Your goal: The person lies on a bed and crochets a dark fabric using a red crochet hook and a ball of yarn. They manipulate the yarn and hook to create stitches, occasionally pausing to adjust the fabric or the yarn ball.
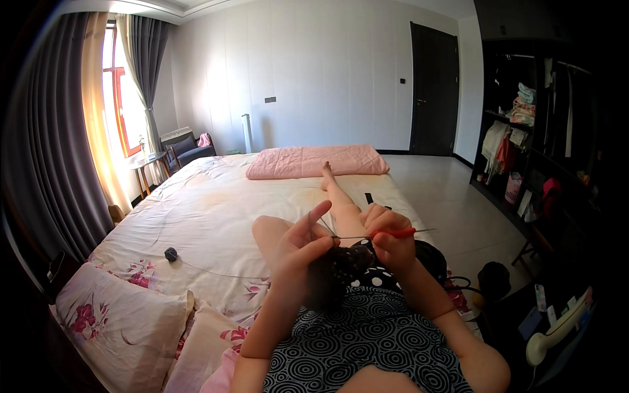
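My right hand (390, 242) grips a crochet hook with a red handle (401, 232). Its thin metal shaft points left toward my other hand. My left hand (306, 243) pinches the edge of a dark crocheted piece (334, 278) between thumb and fingers, at the hook's tip. Its index finger is raised, with dark yarn running over it. The piece hangs below the fingers over my lap, partly hidden by the left wrist. A small ball of dark yarn (171, 254) lies on the bed to the left, and a strand trails from it toward me.
I sit on a bed with a pale floral sheet (209, 196). A folded pink quilt (314, 162) lies at its far end. Pillows (121, 321) are at the near left. A small black object (369, 198) lies beyond my right hand. A cream curved device (553, 334) stands at the right.
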Action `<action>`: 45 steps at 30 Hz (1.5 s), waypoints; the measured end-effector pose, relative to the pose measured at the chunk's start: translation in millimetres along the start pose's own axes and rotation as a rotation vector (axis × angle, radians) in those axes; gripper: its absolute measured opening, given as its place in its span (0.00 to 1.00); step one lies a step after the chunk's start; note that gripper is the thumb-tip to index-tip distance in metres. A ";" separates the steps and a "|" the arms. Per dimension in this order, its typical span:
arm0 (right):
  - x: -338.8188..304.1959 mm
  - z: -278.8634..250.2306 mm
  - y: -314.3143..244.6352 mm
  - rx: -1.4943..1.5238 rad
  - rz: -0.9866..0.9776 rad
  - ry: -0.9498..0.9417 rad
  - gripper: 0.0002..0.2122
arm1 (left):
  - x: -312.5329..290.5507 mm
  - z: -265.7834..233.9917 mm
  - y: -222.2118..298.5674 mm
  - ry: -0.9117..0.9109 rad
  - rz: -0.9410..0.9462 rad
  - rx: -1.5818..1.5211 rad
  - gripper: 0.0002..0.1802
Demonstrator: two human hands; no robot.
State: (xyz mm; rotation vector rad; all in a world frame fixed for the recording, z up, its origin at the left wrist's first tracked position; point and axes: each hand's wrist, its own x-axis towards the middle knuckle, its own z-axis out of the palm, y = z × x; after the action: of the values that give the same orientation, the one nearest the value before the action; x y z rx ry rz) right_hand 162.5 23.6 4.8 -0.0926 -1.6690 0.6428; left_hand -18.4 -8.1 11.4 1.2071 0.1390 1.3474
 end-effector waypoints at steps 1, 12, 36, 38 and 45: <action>-0.2 0.3 2.8 0.063 0.003 0.002 0.09 | 0.3 0.5 -1.8 0.010 -0.003 -0.001 0.29; -5.0 14.0 2.6 -0.270 0.030 0.072 0.05 | 1.2 11.3 -24.1 0.192 0.464 0.734 0.38; -7.2 15.9 1.7 -0.249 0.042 0.183 0.10 | 6.8 1.9 -6.0 0.013 0.110 0.370 0.42; -9.4 15.1 1.2 -0.181 0.092 0.197 0.11 | 6.4 -5.6 -3.3 -0.004 0.074 0.332 0.39; -9.4 5.5 8.1 -0.072 0.042 0.098 0.15 | 9.2 -15.3 2.5 -0.038 -0.093 0.120 0.33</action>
State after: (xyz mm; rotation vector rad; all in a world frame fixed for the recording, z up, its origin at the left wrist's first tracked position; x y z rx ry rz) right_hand 157.0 24.7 -7.6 -0.2085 -1.5991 0.6004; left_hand -27.7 7.3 11.4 1.3097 0.2491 1.2488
